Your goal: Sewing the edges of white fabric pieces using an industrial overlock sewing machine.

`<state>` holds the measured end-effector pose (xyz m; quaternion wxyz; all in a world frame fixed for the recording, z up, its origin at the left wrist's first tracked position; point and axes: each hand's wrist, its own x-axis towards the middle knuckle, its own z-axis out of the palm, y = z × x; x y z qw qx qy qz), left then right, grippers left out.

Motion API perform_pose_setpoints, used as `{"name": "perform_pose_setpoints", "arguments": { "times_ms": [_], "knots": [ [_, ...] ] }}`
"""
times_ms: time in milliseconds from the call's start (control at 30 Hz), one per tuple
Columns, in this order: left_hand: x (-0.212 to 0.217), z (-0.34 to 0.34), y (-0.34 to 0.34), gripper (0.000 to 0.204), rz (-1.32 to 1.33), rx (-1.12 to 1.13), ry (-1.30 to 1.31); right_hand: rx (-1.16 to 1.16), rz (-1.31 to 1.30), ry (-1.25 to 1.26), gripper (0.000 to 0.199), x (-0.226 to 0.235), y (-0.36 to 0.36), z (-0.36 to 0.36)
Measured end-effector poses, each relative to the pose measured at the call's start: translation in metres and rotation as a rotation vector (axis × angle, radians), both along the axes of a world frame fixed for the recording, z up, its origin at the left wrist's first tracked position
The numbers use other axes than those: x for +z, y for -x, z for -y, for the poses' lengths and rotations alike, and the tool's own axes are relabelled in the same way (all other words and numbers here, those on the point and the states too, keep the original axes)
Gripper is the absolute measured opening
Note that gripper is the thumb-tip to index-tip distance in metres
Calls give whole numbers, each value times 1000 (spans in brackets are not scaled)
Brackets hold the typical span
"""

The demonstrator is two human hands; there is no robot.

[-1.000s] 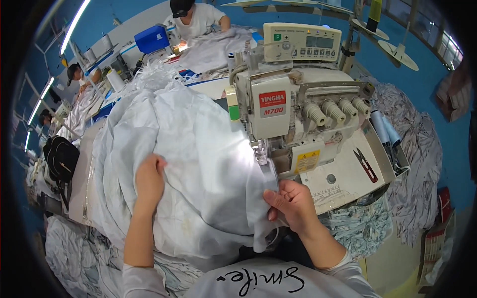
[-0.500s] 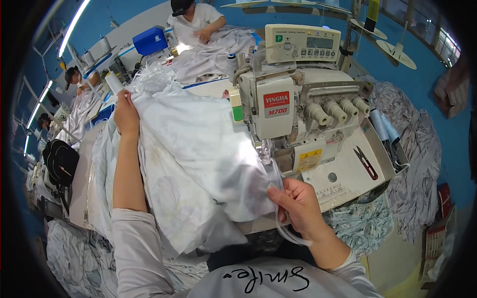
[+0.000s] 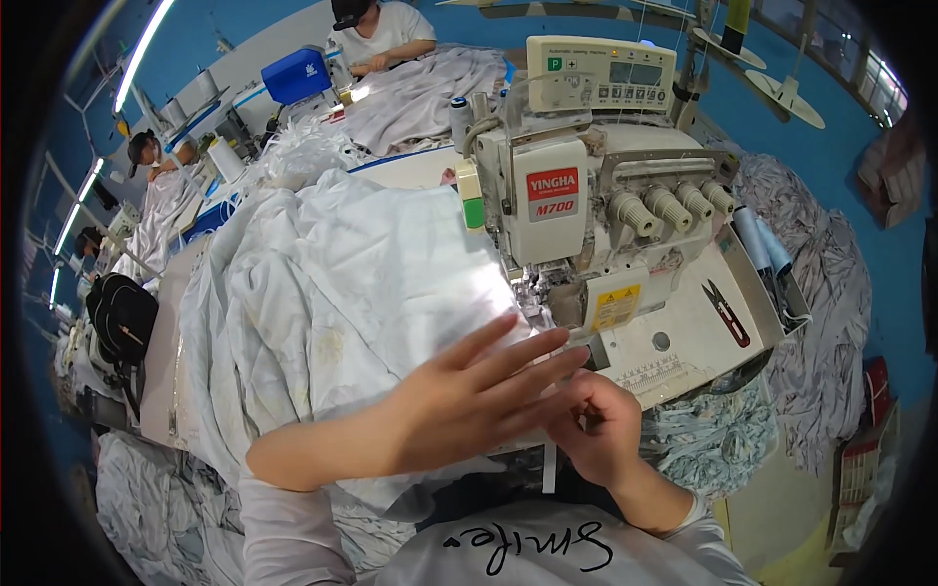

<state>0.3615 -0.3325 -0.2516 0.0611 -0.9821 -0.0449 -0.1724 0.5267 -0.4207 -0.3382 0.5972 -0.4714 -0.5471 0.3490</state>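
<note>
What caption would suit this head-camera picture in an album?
Both hands, left hand flat and right hand pinching, guide white fabric toward the sewing machine.

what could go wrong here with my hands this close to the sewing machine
1. The left hand lies flat on the white fabric with its fingers reaching toward the needle area of the sewing machine; they could be caught if it runs.
2. The right hand works right at the plate edge, partly hidden under the left, so the view of the seam may be poor.
3. The bulky fabric pile could drag and pull the seam crooked.
</note>
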Motion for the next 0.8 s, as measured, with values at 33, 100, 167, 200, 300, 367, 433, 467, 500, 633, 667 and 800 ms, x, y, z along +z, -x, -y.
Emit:
{"name": "perform_pose_setpoints", "arguments": {
  "times_ms": [33, 100, 167, 200, 300, 367, 433, 467, 500, 633, 667, 800],
  "knots": [
    [-11, -6, 1, 49, 0, 3, 1, 3, 0, 1, 11, -2, -4, -1],
    [-27, -22, 0, 37, 220, -53, -52, -30, 143, -304, 9, -6, -15, -4],
    [-32, -27, -3, 37, 259, -81, -1, -142, 99, -313, 17, -11, -21, -10],
    [-33, -28, -2, 36, 297, -97, 55, -264, 427, -491, 22, -3, -23, -19],
    [-38, -28, -1, 38, 315, -80, 68, -312, 883, -712, 37, 2, -28, -32],
    [-33, -27, 2, 39, 296, -50, 117, -312, 931, -708, 38, 0, -28, -34],
    [-24, -24, 4, 40, 278, -20, 165, -304, 936, -702, 36, 0, -30, -33],
    [-20, -21, 5, 40, 255, 25, 121, -295, 944, -692, 34, 0, -31, -32],
    [-18, -21, 5, 39, 232, 70, 78, -295, 944, -690, 34, 0, -32, -32],
    [-16, -22, 7, 35, 244, 55, -18, -312, 969, -717, 24, 2, -40, -35],
    [-13, -20, 7, 31, 248, 44, 23, -309, 984, -739, 18, 3, -41, -35],
    [-20, -16, 10, 34, 164, 100, 107, -304, 1044, -738, 22, 8, -40, -33]
  ]
}}
